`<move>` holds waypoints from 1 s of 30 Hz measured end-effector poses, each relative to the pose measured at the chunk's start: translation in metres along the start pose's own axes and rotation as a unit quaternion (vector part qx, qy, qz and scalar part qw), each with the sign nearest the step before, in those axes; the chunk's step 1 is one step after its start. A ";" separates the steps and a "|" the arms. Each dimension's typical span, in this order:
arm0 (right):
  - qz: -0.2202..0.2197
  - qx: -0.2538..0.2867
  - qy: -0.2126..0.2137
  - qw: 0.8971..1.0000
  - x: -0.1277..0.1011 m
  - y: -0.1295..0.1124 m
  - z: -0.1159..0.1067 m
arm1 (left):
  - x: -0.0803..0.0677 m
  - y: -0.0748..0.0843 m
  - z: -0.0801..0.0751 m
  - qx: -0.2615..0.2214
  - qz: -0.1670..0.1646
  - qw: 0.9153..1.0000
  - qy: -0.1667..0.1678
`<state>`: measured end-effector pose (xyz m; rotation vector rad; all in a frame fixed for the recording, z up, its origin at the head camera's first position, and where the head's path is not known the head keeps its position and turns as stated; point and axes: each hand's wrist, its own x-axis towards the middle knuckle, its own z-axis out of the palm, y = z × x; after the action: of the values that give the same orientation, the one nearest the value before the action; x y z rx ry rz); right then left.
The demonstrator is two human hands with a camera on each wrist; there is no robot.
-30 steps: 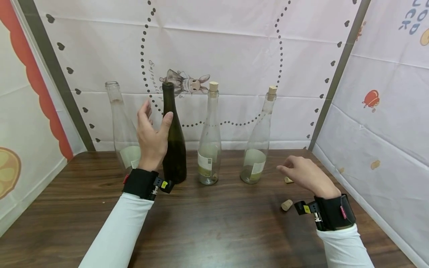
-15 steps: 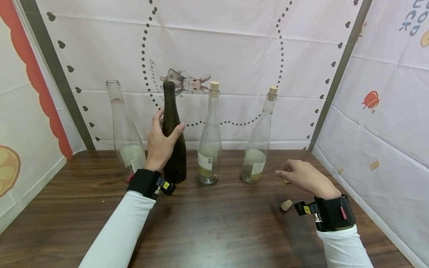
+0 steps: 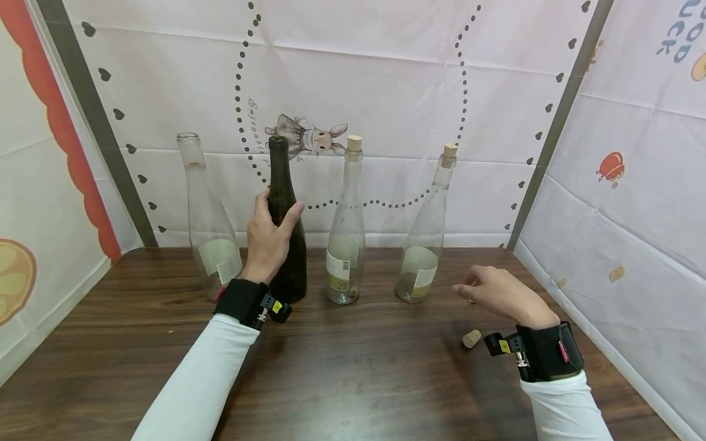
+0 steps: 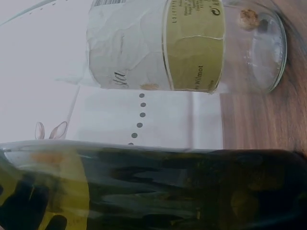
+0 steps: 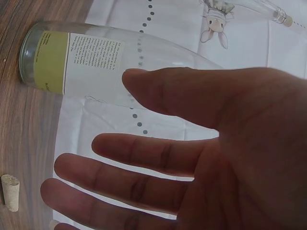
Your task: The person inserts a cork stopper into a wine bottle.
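My left hand (image 3: 268, 236) grips the dark bottle (image 3: 287, 245), second from left in the far row, steadying it upright, while my right hand (image 3: 499, 294) hovers loose-fingered, empty, over a cork (image 3: 471, 337).

Soft, even light fills the head view; faint shadows lie on the counter (image 3: 342, 367) beneath the sleeves. Wall edges bow outward. Wrist views are close: the fingers (image 5: 144, 153) look soft and backlit.
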<state>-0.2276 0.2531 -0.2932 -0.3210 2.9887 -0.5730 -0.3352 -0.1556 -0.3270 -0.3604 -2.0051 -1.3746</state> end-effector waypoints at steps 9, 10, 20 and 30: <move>0.017 -0.008 -0.006 1.000 0.002 -0.001 0.003 | -0.004 0.003 0.001 0.011 0.005 0.999 0.037; 0.018 -0.008 -0.007 1.000 0.003 -0.001 0.003 | -0.004 0.004 0.001 0.013 0.005 0.999 0.041; 0.013 -0.028 -0.032 0.999 0.001 0.009 0.014 | -0.006 0.024 -0.003 0.008 0.026 0.997 0.073; 0.014 -0.033 -0.070 0.997 0.004 0.016 0.024 | -0.010 0.058 -0.007 -0.037 0.064 0.993 0.089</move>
<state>-0.2319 0.2584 -0.3220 -0.3091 2.8755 -0.4302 -0.2920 -0.1373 -0.2903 -0.3774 -1.7598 -1.3533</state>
